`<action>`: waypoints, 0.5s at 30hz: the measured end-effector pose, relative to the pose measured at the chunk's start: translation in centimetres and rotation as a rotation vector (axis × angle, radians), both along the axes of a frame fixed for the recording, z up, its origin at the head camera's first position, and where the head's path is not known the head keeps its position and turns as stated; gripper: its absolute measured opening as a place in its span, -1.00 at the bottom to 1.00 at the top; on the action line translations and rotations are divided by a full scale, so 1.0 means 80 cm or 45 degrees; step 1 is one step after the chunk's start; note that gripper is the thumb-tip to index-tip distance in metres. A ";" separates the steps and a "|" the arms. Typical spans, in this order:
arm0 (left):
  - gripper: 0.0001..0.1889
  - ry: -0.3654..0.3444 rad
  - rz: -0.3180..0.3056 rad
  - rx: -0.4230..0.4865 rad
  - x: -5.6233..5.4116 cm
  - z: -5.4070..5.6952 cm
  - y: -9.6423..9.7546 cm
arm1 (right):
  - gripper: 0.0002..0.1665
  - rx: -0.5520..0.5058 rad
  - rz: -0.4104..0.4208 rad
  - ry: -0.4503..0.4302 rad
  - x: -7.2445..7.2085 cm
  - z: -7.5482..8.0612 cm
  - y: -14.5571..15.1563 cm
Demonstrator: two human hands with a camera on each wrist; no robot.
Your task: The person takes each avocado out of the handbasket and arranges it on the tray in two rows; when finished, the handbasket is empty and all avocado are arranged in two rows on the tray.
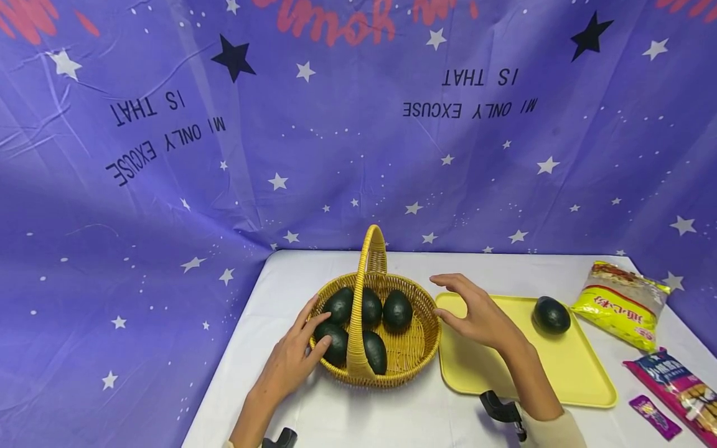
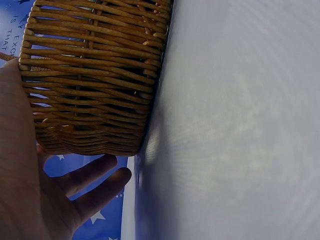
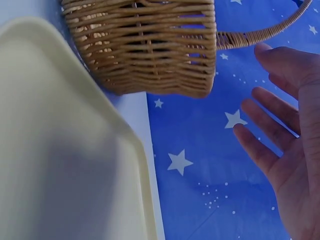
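Note:
A yellow wicker basket [image 1: 411, 361] with a tall arched handle [image 1: 358, 311] holds several dark green avocados [image 1: 398, 311], mostly in its left half. My left hand [image 1: 291, 358] rests at the basket's left rim, thumb and a finger reaching over it beside the nearest avocado [image 1: 332, 344]. The left wrist view shows its other fingers [image 2: 102, 192] extended outside the woven wall [image 2: 95, 90]. At the right rim, my right hand [image 1: 476, 314] holds nothing, with thumb and fingers spread apart. Another avocado [image 1: 551, 315] lies on the yellow tray [image 1: 582, 379].
The tray stands immediately right of the basket on the white table [image 1: 252, 311]. Beyond it are a yellow food bag [image 1: 622, 305], a blue and pink snack packet [image 1: 678, 386] and a small purple packet [image 1: 655, 417]. A purple star-patterned cloth [image 1: 358, 155] hangs behind.

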State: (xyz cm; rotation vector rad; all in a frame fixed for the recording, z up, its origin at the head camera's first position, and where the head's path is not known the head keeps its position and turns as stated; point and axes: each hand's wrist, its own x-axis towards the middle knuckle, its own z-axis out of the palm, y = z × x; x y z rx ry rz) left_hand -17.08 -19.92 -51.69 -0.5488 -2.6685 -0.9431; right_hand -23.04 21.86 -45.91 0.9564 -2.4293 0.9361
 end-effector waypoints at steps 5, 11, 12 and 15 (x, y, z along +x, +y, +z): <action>-0.46 0.004 0.001 -0.006 -0.001 0.000 -0.001 | -0.25 0.008 0.012 -0.025 -0.002 0.002 -0.010; -0.46 -0.008 0.002 0.003 0.000 0.000 -0.001 | -0.28 -0.003 0.046 -0.009 -0.006 0.003 -0.024; -0.46 -0.011 0.001 0.005 0.000 0.000 0.000 | -0.28 -0.005 0.052 -0.009 -0.006 0.003 -0.027; -0.46 -0.014 0.002 0.004 0.000 0.000 0.000 | -0.29 -0.004 0.064 -0.024 -0.006 0.004 -0.034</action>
